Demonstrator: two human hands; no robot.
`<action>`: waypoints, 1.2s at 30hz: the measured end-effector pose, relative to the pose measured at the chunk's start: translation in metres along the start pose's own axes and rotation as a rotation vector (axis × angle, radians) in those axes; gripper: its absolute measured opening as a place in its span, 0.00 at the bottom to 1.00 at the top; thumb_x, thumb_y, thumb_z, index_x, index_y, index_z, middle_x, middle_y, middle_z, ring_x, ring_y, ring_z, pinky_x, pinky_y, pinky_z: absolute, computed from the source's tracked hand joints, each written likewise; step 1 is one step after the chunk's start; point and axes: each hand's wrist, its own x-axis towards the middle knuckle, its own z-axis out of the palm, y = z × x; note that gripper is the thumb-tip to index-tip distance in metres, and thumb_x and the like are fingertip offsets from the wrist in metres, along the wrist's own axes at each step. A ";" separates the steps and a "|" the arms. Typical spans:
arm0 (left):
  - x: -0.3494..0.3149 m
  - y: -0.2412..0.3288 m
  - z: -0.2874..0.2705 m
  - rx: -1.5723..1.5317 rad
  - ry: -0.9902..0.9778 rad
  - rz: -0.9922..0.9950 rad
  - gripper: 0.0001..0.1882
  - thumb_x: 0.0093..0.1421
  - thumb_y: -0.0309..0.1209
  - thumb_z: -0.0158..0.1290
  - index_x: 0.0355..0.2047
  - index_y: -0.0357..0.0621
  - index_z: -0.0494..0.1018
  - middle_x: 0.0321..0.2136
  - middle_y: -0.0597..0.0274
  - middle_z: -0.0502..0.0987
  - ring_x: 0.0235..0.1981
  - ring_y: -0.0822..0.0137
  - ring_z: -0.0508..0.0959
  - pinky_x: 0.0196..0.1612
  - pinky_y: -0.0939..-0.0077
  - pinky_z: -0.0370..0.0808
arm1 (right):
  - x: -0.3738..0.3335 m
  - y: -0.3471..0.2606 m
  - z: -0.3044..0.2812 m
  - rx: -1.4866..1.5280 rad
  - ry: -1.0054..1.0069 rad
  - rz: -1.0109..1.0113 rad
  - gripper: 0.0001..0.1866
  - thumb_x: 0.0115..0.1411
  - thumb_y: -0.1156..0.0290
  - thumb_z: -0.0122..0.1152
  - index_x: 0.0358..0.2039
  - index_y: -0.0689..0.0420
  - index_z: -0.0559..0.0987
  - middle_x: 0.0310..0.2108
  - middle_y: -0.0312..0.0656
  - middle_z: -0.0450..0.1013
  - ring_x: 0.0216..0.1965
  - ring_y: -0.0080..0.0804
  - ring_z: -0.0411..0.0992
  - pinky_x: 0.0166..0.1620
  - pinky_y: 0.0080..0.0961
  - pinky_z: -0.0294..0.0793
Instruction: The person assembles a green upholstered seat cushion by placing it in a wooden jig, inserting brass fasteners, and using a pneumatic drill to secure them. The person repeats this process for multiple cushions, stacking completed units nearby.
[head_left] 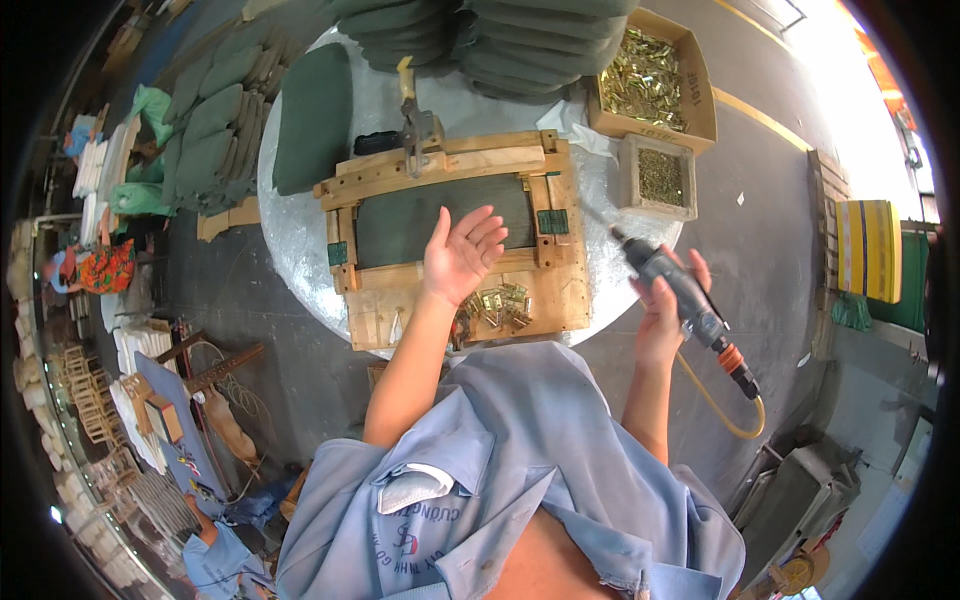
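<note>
Centrally, a round, silver-covered desk (297,262) carries a rectangular pale-wood jig (480,160), a dark green rectangular panel (398,218) lying inside, its long axis running left to right. A dark grey cylindrical driver (684,292) sits in the right hand (660,318), fingers wrapped around it, tip aimed far and left; the panel lies to its left. Nearer the panel, the left hand (461,257) appears over its near edge, palm up, fingers loosely spread, holding nothing visible. Small brass-coloured metal fittings (512,304) lie on the jig's near side.

Matt wooden frame (490,161), glossy tabletop (300,243), cloth shirt (530,392)
</note>
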 end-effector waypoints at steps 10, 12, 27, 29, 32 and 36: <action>-0.067 -0.026 -0.031 -0.020 -0.295 0.146 0.20 0.82 0.43 0.44 0.37 0.44 0.76 0.43 0.48 0.86 0.58 0.46 0.82 0.60 0.45 0.84 | 0.146 0.106 -0.047 -0.328 0.162 -0.297 0.36 0.60 0.79 0.79 0.66 0.61 0.71 0.56 0.53 0.77 0.60 0.39 0.76 0.66 0.36 0.73; -0.072 -0.033 -0.032 -0.111 -0.298 0.160 0.17 0.82 0.40 0.45 0.42 0.44 0.78 0.44 0.49 0.86 0.61 0.47 0.80 0.65 0.46 0.80 | 0.151 0.112 -0.050 -0.351 0.154 -0.317 0.37 0.60 0.78 0.79 0.66 0.61 0.70 0.57 0.53 0.77 0.60 0.39 0.76 0.65 0.36 0.75; 0.018 -0.050 0.016 0.368 0.070 0.168 0.18 0.75 0.45 0.59 0.48 0.40 0.81 0.41 0.55 0.86 0.43 0.61 0.87 0.49 0.65 0.86 | 0.059 -0.021 0.004 0.096 0.087 -0.065 0.37 0.65 0.75 0.67 0.72 0.51 0.63 0.64 0.58 0.73 0.60 0.50 0.79 0.49 0.40 0.92; 0.031 -0.050 0.033 0.436 0.038 0.116 0.22 0.75 0.49 0.58 0.48 0.40 0.81 0.39 0.56 0.86 0.41 0.63 0.87 0.48 0.67 0.86 | 0.044 -0.031 0.010 0.166 0.005 -0.034 0.38 0.64 0.75 0.67 0.72 0.51 0.63 0.65 0.60 0.72 0.60 0.51 0.79 0.49 0.41 0.92; 0.039 -0.054 0.069 0.504 0.033 0.114 0.25 0.76 0.52 0.55 0.46 0.38 0.81 0.36 0.57 0.85 0.36 0.65 0.87 0.41 0.68 0.86 | 0.024 -0.031 0.010 0.251 -0.119 0.031 0.40 0.62 0.73 0.68 0.73 0.50 0.62 0.65 0.61 0.71 0.61 0.53 0.78 0.49 0.43 0.93; 0.041 -0.054 0.075 0.642 0.037 0.167 0.24 0.75 0.54 0.58 0.34 0.46 0.77 0.20 0.69 0.76 0.17 0.73 0.76 0.21 0.77 0.72 | -0.004 -0.033 0.024 0.239 -0.165 0.122 0.42 0.61 0.70 0.70 0.73 0.52 0.60 0.66 0.61 0.71 0.61 0.52 0.78 0.48 0.44 0.93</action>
